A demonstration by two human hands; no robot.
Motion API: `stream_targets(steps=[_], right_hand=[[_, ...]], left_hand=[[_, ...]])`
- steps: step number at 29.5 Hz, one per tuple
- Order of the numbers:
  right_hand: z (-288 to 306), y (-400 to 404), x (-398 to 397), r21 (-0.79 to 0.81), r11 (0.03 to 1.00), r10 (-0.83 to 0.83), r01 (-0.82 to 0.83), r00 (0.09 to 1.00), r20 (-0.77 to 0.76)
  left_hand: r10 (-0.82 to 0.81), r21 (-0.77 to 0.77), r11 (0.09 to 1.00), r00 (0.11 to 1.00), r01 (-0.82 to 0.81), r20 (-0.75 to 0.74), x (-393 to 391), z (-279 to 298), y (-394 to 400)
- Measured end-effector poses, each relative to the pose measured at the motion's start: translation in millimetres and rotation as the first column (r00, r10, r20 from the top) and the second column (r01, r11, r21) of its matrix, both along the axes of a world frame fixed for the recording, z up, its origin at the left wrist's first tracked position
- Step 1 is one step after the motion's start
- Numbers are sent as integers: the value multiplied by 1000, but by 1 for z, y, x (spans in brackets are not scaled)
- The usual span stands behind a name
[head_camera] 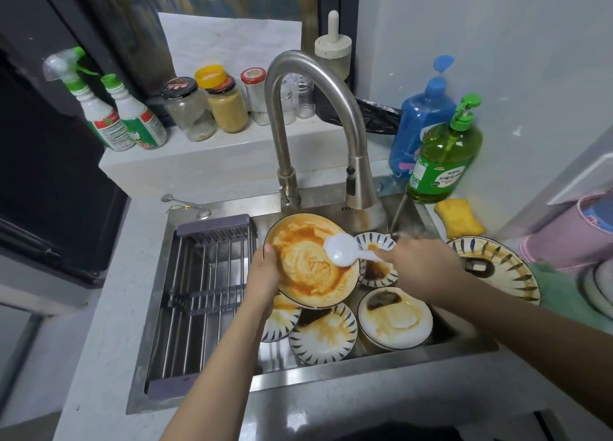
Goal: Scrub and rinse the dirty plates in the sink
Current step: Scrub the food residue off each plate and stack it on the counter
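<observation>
Closest to the person, just below the two hands, three dirty plates lie in the steel sink (365, 362): a striped plate (323, 341) with brown stains, a small striped plate (280, 321) partly hidden under the left wrist, and a white plate (394, 321) with a dark rim, a brown smear and some white stuff on it. The left hand (263, 276) grips the left edge of a big plate (311, 261), thumb on the rim, and holds it tilted up over the others. This big plate is covered in orange sauce with swirly marks in the middle. The right hand (421, 264) pinches the handle of a white spoon (345, 251), and the round end of the spoon touches the messy plate. Under the spoon handle sits a small striped bowl (381, 268) with dark sauce inside. To the left of the left hand a metal rack (202, 294) lies across the sink. To the right of the right hand one more dirty striped plate (497, 268) rests on the desk (99, 341), beside a green cloth (560, 291). A bit farther, a yellow sponge (459, 218) lies on the sink edge. Beyond the hands the curved tap (311, 85) bends over the sink, and a thin stream of water runs down near the right hand. Past that stand a green soap bottle (444, 158) and a blue soap bottle (421, 118). Farthest away, on the shelf behind, are jars (212, 108) and two spray bottles (109, 108).
</observation>
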State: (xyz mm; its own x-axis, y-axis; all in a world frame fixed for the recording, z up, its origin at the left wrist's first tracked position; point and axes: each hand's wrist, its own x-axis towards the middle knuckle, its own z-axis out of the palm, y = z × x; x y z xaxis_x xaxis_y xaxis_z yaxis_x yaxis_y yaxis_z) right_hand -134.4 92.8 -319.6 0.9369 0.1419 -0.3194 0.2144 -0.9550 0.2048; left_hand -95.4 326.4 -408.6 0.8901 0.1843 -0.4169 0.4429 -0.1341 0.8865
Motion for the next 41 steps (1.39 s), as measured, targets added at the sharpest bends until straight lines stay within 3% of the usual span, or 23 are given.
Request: stream_targets(steps=[3, 7, 13, 17, 20, 25, 30, 32, 36, 41], right_hand=[[0, 2, 2, 7, 1000, 10, -10, 1000, 6], [1, 1, 9, 38, 999, -14, 14, 1000, 7], [9, -1, 3, 83, 996, 37, -16, 964, -262], [11, -4, 6, 325, 943, 72, 72, 909, -411], [7, 2, 2, 439, 894, 89, 92, 923, -374], [13, 0, 2, 200, 980, 8, 10, 996, -93], [14, 17, -16, 353, 936, 112, -13, 959, -260], [17, 13, -15, 329, 944, 119, -24, 955, -272], [20, -4, 0, 105, 994, 30, -11, 984, -174], [10, 18, 0, 203, 976, 91, -76, 994, -67]], left_hand=[[-72, 76, 995, 997, 71, 9, -3, -2, -5], [-6, -42, 999, 1000, 5, -6, 1, -5, -6], [31, 25, 999, 999, -32, 24, 2, -7, -9], [78, -77, 994, 997, -78, -9, -1, -6, -11], [80, -188, 977, 988, -104, -133, -1, -7, -13], [93, -276, 953, 986, -128, -135, -3, -11, -9], [108, -158, 980, 989, -123, -98, -4, -8, -12], [111, -163, 979, 989, -126, -98, -6, -6, -11], [50, -172, 982, 991, -71, -122, -11, -6, -6], [-111, -211, 974, 985, 81, -131, -16, -4, -21]])
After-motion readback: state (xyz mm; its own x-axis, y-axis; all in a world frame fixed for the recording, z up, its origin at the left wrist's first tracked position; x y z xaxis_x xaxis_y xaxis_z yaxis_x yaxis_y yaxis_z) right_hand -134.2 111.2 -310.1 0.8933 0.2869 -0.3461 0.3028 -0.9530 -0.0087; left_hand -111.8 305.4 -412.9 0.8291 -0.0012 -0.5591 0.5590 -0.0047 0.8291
